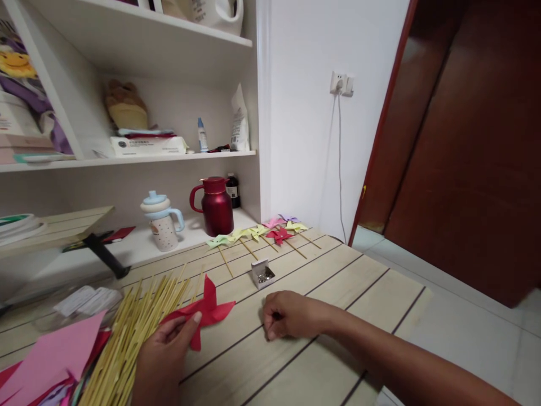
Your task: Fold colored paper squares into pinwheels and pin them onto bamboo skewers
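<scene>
left hand (pixel 163 352) pinches red paper pinwheel (pixel 203 313) at near-left of bench (pixel 338 282), thumb on one blade. paper judged light, thin, creases easily; hold near centre. right hand (pixel 287 316) curled, fingertips closed on something small, cannot tell what. sticks (pixel 131 332) left.

Left hand (pixel 163 352) pinches a red paper pinwheel (pixel 203 313) beside the bamboo sticks (pixel 131 332); right hand (pixel 291 316) rests curled just right of the pinwheel

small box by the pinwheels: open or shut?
Open: the small box has its lid raised at the back, and shiny metal bits show inside.
</scene>
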Available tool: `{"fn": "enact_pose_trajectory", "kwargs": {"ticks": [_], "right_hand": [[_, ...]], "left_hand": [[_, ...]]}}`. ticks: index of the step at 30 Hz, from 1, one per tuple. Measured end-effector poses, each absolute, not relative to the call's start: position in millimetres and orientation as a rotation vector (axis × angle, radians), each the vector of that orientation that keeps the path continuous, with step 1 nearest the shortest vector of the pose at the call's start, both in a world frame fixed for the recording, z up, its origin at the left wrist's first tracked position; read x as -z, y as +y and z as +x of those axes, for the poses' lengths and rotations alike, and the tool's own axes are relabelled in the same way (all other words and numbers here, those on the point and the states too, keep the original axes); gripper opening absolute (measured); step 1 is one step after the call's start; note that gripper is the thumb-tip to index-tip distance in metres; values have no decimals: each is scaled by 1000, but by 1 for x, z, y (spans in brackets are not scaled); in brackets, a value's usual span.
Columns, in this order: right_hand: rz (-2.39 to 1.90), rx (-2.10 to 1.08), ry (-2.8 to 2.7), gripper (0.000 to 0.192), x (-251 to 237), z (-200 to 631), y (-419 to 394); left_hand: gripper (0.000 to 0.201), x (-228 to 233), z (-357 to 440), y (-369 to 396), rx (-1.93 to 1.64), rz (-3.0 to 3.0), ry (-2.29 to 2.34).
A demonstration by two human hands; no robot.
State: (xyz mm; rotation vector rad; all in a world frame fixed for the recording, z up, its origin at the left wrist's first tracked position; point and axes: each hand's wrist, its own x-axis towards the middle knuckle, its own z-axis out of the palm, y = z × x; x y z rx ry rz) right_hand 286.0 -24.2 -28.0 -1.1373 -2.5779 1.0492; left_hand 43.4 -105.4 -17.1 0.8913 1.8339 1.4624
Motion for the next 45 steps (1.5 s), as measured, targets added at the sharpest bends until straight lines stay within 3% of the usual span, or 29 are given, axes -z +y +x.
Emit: {"fn": "enact_pose_trajectory", "kwargs": {"ticks": [16,23,25,28,34,38,45], "right_hand": [[-1202,-1234,-2909,27,4,257,10],[-1227,-1342,-2605,14,16,270,2],[-1227,-1315,-2484,4,22,276,-6],[-1207,-1232,-2342,16,31,286,-23],[-1182,-1181,-2136,13,48,293,-51],[-1216,-1034,-2115,23,50,289,-56],[-1202,-1035,-2104,18,51,288,-62]], "left_hand": [[46,23,43,-100,-1384,1031,1805],[49,19,43,-103,-1355,1014,1944],[50,17,45,-103,-1386,979,1956],[49,19,45,-103,-1414,970,1896],[46,25,45,-102,-1444,978,1846],[45,23,45,-101,-1468,947,1855],[46,24,47,-100,-1470,920,1851]]}}
